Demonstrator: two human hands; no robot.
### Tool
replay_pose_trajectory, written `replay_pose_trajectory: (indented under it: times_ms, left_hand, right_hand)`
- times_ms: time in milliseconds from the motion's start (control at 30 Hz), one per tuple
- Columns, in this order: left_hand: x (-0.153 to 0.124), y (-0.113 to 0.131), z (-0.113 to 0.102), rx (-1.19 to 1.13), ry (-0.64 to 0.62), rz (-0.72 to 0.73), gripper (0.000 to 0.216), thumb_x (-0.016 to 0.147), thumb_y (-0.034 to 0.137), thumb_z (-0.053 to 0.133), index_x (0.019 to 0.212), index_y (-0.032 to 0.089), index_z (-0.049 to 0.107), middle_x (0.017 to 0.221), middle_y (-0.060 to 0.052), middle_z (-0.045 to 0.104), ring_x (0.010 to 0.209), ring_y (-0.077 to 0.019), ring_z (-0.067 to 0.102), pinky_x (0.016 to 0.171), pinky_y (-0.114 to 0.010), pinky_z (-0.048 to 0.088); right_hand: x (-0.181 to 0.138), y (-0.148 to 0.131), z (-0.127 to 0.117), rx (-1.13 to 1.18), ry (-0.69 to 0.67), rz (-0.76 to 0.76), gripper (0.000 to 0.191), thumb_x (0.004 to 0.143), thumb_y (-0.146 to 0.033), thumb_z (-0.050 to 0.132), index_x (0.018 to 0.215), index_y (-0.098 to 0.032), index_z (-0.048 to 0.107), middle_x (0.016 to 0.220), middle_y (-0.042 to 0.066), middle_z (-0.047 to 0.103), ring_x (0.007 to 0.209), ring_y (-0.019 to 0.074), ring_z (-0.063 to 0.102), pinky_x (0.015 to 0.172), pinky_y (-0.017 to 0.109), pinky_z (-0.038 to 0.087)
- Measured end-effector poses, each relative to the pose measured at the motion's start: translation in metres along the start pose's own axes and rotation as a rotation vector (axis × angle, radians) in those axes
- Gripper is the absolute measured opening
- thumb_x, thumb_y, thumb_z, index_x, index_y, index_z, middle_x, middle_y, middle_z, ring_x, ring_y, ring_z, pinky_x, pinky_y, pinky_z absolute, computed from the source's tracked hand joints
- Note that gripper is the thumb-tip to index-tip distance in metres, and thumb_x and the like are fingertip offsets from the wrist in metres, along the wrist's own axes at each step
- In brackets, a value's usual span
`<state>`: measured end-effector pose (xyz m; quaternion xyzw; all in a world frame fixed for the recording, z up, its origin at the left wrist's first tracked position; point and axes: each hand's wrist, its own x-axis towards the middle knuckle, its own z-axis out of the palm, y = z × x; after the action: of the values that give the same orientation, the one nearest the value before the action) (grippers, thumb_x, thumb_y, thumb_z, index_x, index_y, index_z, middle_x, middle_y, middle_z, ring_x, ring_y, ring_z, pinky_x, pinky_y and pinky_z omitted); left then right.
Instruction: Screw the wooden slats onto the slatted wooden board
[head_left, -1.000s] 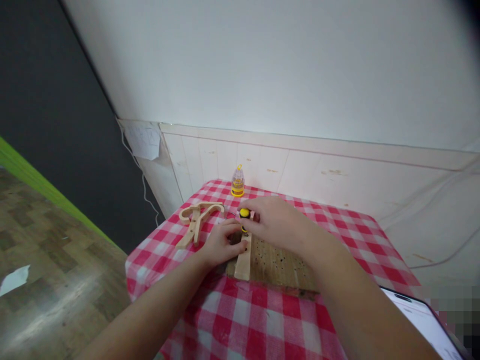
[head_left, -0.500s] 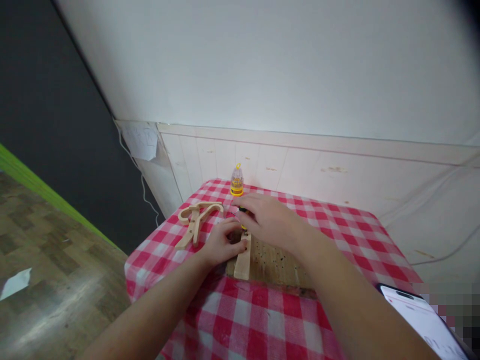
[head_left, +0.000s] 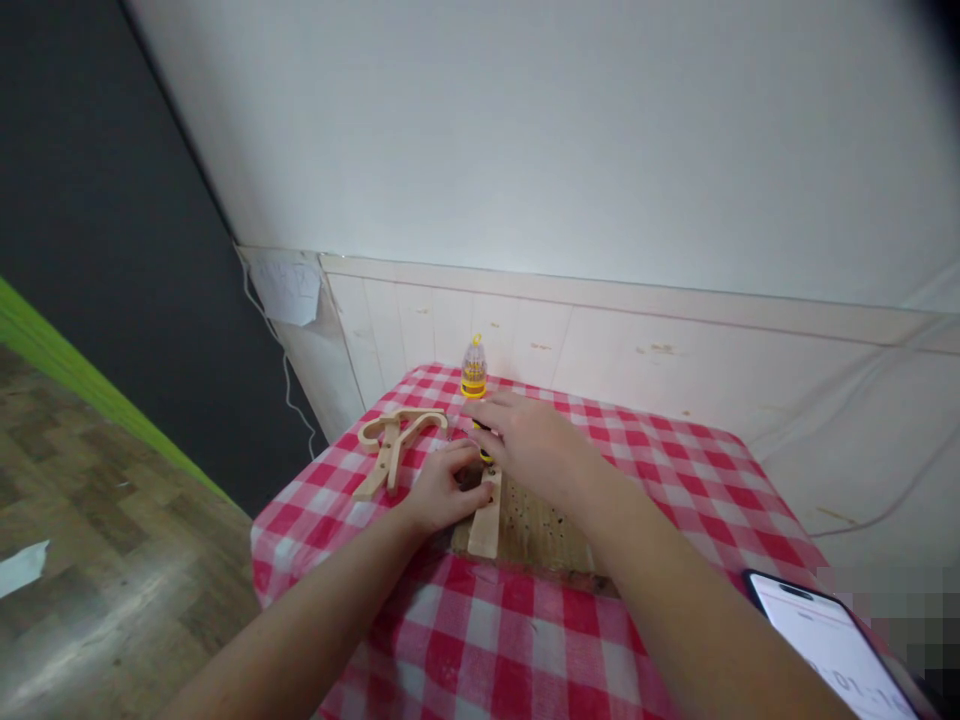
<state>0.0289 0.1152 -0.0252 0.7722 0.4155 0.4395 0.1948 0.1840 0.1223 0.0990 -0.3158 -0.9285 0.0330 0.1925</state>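
Observation:
My left hand (head_left: pixel 448 488) presses a pale wooden piece (head_left: pixel 486 528) against a worn wooden board (head_left: pixel 547 540) full of small holes, thumb on top of the piece. Above its far end, my right hand (head_left: pixel 529 440) is closed around a small black-and-yellow screwdriver (head_left: pixel 485 457), which stands upright over the piece. The right fingers cover most of the tool, and its tip cannot be made out. Left of my hands lies a wooden hook assembly (head_left: pixel 394 445) with curved arms.
A yellow bit case with a clear cover (head_left: pixel 474 368) stands at the back of the table, which has a red-and-white checked cloth (head_left: pixel 525 640). A phone (head_left: pixel 825 630) lies at the right edge. Behind rises a white panelled wall (head_left: pixel 600 365).
My right hand has shifted slightly around the screwdriver, its fingers now at a different angle. My left hand stays on the wooden piece. The whole view has tilted a little.

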Motion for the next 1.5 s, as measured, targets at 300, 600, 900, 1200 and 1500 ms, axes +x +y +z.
replay_pose_trajectory:
  times_ms: [300, 600, 900, 1200, 1500]
  left_hand:
    - [0.000, 0.003, -0.001, 0.023, -0.010, -0.002, 0.018, 0.072, 0.021, 0.061, 0.088, 0.012, 0.063, 0.075, -0.001, 0.055, 0.068, -0.0123, 0.046, 0.060, -0.023, 0.036]
    - [-0.002, 0.000, 0.000, -0.003, -0.021, 0.012, 0.023, 0.073, 0.019, 0.059, 0.095, 0.014, 0.063, 0.087, -0.004, 0.061, 0.076, -0.0152, 0.053, 0.067, -0.026, 0.041]
    - [-0.002, 0.008, -0.002, 0.085, -0.002, 0.079, 0.014, 0.076, 0.021, 0.057, 0.084, 0.013, 0.065, 0.087, -0.007, 0.058, 0.078, -0.0164, 0.053, 0.067, -0.027, 0.043]
    - [-0.004, 0.007, -0.001, 0.123, 0.004, 0.134, 0.014, 0.077, 0.023, 0.055, 0.082, 0.014, 0.065, 0.092, -0.009, 0.059, 0.087, -0.0196, 0.054, 0.074, -0.032, 0.046]
    - [0.000, 0.005, -0.004, 0.050, -0.017, 0.086, 0.020, 0.076, 0.029, 0.060, 0.087, 0.014, 0.069, 0.100, -0.010, 0.059, 0.092, -0.0217, 0.055, 0.080, -0.035, 0.047]
  right_hand:
    - [-0.001, 0.001, -0.006, -0.098, 0.024, 0.142, 0.028, 0.088, -0.038, 0.048, 0.091, -0.014, 0.062, 0.090, 0.008, 0.064, 0.080, 0.0176, 0.058, 0.067, 0.028, 0.042]
    - [-0.002, -0.002, -0.007, 0.008, -0.045, 0.036, 0.021, 0.088, -0.024, 0.044, 0.090, -0.017, 0.063, 0.088, 0.006, 0.066, 0.081, 0.0144, 0.057, 0.071, 0.026, 0.039]
    - [0.000, -0.001, -0.007, -0.084, -0.007, 0.146, 0.024, 0.088, -0.037, 0.049, 0.083, -0.016, 0.060, 0.084, 0.006, 0.064, 0.074, 0.0159, 0.055, 0.060, 0.026, 0.034]
    - [-0.003, -0.002, -0.007, 0.071, -0.006, 0.056, 0.021, 0.087, -0.029, 0.048, 0.097, -0.018, 0.063, 0.096, 0.006, 0.065, 0.086, 0.0159, 0.059, 0.074, 0.027, 0.041]
    - [-0.003, 0.000, -0.012, -0.022, -0.060, 0.090, 0.021, 0.087, -0.031, 0.046, 0.078, -0.018, 0.060, 0.077, 0.003, 0.065, 0.067, 0.0126, 0.054, 0.057, 0.025, 0.031]
